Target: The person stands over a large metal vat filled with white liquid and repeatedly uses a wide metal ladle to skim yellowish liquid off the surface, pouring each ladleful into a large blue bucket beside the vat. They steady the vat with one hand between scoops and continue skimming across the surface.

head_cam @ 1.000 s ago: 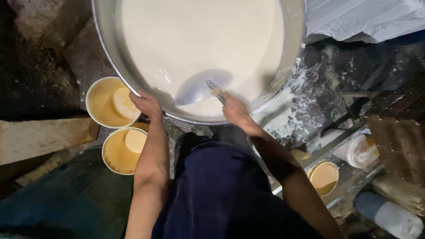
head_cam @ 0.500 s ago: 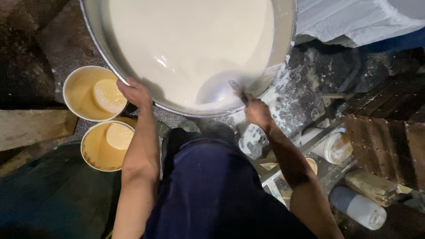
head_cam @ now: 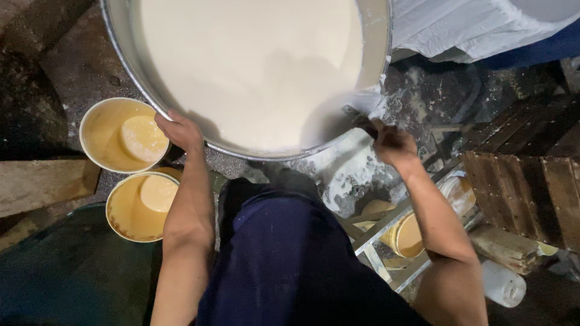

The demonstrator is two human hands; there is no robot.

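A person works a scoop at the rim of a large metal vat [head_cam: 377, 36] filled with pale, creamy liquid [head_cam: 254, 66].

The left hand [head_cam: 180, 131] is closed over the vat's near-left rim, fingers curled on the metal edge. The right hand [head_cam: 391, 142] is clamped on the dark handle of a pale scoop [head_cam: 338, 121], which sits at the vat's near-right edge, just ahead of the hand and blurred. Done well, the scoop would be kept level and low over the rim, the left hand bracing the vat so little spills onto the splashed floor. Two yellow buckets [head_cam: 124, 134] with lighter lumps inside stand just left of the left arm; more tubs [head_cam: 408, 235] lie beside a metal frame under the right forearm.
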